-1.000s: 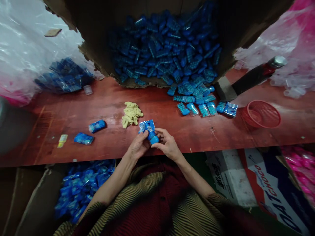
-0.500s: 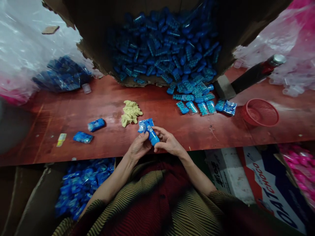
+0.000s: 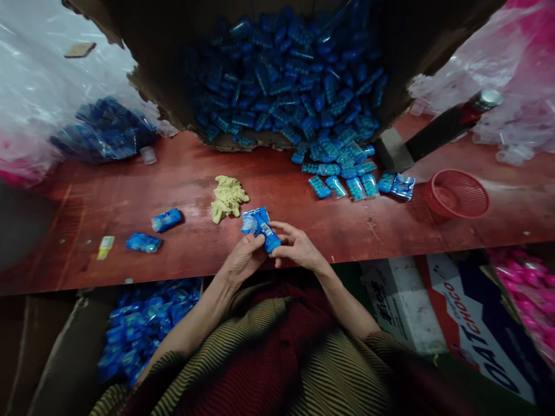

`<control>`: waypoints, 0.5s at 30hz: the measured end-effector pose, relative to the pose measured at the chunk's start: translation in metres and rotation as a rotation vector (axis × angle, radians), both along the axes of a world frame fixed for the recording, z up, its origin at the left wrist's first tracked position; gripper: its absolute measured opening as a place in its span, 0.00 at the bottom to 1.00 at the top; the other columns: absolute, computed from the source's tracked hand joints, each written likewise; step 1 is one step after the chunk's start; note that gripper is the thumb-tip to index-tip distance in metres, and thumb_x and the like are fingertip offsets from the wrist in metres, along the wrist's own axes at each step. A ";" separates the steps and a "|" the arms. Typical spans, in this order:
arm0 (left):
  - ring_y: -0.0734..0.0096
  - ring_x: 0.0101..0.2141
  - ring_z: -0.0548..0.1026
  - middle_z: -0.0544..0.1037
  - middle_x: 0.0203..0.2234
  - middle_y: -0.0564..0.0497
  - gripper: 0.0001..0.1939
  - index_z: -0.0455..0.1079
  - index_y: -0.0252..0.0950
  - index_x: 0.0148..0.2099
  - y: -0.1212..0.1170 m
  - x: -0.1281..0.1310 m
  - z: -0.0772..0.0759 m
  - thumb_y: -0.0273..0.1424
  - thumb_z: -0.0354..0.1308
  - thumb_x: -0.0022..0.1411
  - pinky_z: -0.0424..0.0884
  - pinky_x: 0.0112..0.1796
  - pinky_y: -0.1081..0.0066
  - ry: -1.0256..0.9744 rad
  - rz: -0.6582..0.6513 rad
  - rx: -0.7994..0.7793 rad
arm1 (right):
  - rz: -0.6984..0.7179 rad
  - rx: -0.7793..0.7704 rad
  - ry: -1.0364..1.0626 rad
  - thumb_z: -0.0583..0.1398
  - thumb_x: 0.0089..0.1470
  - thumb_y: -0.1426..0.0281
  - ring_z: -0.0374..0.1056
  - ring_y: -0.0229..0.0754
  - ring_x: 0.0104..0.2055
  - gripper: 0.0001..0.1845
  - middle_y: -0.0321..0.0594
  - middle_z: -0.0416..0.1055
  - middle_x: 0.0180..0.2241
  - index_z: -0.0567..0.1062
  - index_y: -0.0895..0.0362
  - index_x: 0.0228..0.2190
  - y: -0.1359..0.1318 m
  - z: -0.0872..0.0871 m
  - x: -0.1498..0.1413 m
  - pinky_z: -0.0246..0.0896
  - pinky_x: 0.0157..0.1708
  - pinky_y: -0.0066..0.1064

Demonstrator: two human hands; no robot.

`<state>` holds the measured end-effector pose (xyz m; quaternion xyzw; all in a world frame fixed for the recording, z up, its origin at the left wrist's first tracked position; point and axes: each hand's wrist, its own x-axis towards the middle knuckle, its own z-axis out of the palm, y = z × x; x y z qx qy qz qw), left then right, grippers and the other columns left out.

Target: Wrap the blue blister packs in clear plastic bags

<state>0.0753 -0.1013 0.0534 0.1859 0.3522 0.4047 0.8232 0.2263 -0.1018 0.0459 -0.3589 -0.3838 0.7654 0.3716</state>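
step: fitting wrapper on blue candy tube (image 3: 263, 230), frame centre | left hand (image 3: 243, 261) and right hand (image 3: 297, 249) both grasp it | next, likely: seat the wrapper squarely, steady grip

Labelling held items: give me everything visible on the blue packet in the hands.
The blue packet is a small oblong pack in glossy blue wrap with a pale label strip along it and a crinkled clear-plastic end at its upper left. It looks like thin plastic film over a rounded body. It lies tilted, upper left to lower right, just above the near edge of the red table. The left hand grips it from below, and the right hand pinches its lower end. Print is too small to read.
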 end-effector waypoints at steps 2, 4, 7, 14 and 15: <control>0.71 0.26 0.74 0.77 0.24 0.50 0.13 0.72 0.31 0.32 0.000 0.000 0.000 0.33 0.68 0.46 0.71 0.33 0.71 -0.001 0.001 -0.016 | 0.026 -0.016 0.021 0.65 0.39 0.76 0.68 0.31 0.16 0.36 0.26 0.73 0.25 0.64 0.53 0.52 0.002 -0.002 0.001 0.66 0.17 0.22; 0.68 0.29 0.75 0.77 0.24 0.49 0.13 0.72 0.31 0.32 0.001 -0.001 0.000 0.32 0.68 0.45 0.72 0.36 0.68 -0.009 0.000 -0.038 | 0.058 -0.032 0.032 0.65 0.39 0.76 0.68 0.31 0.16 0.38 0.27 0.73 0.26 0.63 0.53 0.53 0.003 -0.003 0.002 0.67 0.17 0.23; 0.61 0.36 0.77 0.78 0.26 0.47 0.13 0.72 0.31 0.33 0.002 -0.003 -0.001 0.30 0.69 0.44 0.71 0.40 0.65 -0.029 -0.017 -0.062 | 0.088 -0.051 0.042 0.67 0.36 0.76 0.68 0.31 0.17 0.41 0.28 0.73 0.28 0.62 0.53 0.54 0.005 -0.004 0.003 0.68 0.17 0.23; 0.60 0.34 0.77 0.77 0.23 0.47 0.16 0.73 0.31 0.32 0.002 -0.003 -0.002 0.32 0.71 0.40 0.72 0.35 0.68 -0.016 -0.063 -0.036 | 0.094 -0.097 0.079 0.68 0.32 0.77 0.67 0.30 0.17 0.46 0.27 0.72 0.29 0.62 0.53 0.55 0.006 -0.002 0.004 0.67 0.15 0.23; 0.62 0.32 0.77 0.77 0.22 0.47 0.16 0.73 0.31 0.32 0.002 -0.002 -0.001 0.33 0.71 0.40 0.72 0.33 0.69 -0.007 -0.058 -0.036 | 0.104 -0.101 0.072 0.68 0.32 0.77 0.67 0.31 0.17 0.46 0.26 0.72 0.27 0.62 0.54 0.55 0.005 -0.001 0.004 0.66 0.15 0.22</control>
